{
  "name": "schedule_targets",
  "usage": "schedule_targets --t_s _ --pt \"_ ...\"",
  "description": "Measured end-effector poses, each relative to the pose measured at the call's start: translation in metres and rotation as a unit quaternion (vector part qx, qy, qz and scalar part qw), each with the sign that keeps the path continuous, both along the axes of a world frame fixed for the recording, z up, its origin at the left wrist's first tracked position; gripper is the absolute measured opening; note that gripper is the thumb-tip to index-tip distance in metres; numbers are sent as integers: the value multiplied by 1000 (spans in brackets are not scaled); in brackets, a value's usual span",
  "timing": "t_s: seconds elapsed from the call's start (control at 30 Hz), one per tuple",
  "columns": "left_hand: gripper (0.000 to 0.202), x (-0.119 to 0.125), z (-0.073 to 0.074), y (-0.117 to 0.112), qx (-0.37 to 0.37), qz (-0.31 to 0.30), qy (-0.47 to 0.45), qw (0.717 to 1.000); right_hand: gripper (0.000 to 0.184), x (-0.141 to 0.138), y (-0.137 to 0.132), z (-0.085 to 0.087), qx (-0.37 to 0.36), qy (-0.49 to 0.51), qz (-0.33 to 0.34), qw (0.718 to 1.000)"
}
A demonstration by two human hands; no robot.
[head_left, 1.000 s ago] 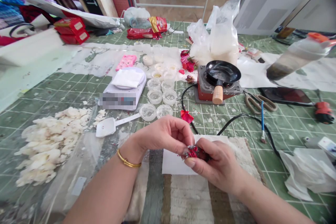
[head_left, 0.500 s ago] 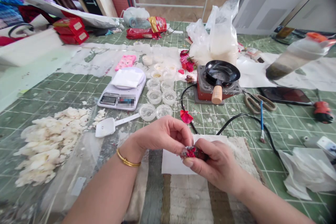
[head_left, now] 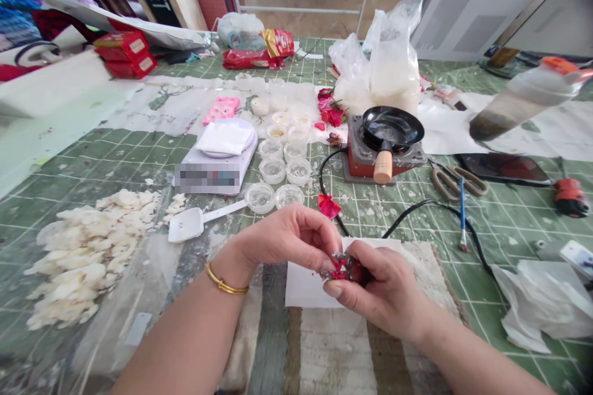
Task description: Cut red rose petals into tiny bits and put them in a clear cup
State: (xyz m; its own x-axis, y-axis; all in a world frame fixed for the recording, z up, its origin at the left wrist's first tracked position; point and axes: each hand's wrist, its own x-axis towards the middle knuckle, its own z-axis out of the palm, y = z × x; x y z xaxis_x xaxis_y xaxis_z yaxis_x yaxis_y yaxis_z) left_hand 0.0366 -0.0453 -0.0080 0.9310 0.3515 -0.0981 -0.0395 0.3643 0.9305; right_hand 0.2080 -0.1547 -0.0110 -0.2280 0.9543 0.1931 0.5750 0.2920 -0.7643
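Note:
Over a white paper sheet (head_left: pixel 303 287), my right hand (head_left: pixel 382 278) grips a small dark, greyish piece with bright red bits (head_left: pixel 341 266) on its exposed side. Its thumb and index finger close around the piece, and most of it is hidden. My left hand (head_left: pixel 301 241), with a gold bangle (head_left: pixel 225 284) at the wrist, reaches in from the left. The left thumb and fingertips pinch at the red bits, which look like petal scraps. A red petal (head_left: pixel 328 205) lies just beyond the hands. The paper rests on a striped cloth mat (head_left: pixel 333 345).
Clear cups (head_left: pixel 273 170) stand beside a kitchen scale (head_left: pixel 215 160) and a white scoop (head_left: pixel 186 225). White flakes (head_left: pixel 92 253) are heaped left. A small black pan (head_left: pixel 391 126) sits on a burner (head_left: pixel 359 163), its cable running rightward. Scissors (head_left: pixel 467 180) and a blue brush (head_left: pixel 462 213) lie right.
The piece in my right hand has turned slightly, showing more grey around the red bits. My left fingertips have shifted a little over it; both arms are nearly still.

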Motion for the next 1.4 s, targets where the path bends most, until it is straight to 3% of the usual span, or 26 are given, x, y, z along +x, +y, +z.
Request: schedule_targets --t_s 0.5,0.87,1.13,1.4 --pt "20 -1 -1 0 31 -10 -5 999 38 -1 0 2 -33 -2 21 999" --pt "14 -2 0 0 43 -18 -9 999 37 -1 0 2 3 -12 26 1000" --pt "9 -2 2 2 1 -2 -43 999 38 0 -1 2 18 -7 8 1000" --pt "9 1 -1 1 26 -20 -33 999 38 0 1 0 33 -3 18 999"
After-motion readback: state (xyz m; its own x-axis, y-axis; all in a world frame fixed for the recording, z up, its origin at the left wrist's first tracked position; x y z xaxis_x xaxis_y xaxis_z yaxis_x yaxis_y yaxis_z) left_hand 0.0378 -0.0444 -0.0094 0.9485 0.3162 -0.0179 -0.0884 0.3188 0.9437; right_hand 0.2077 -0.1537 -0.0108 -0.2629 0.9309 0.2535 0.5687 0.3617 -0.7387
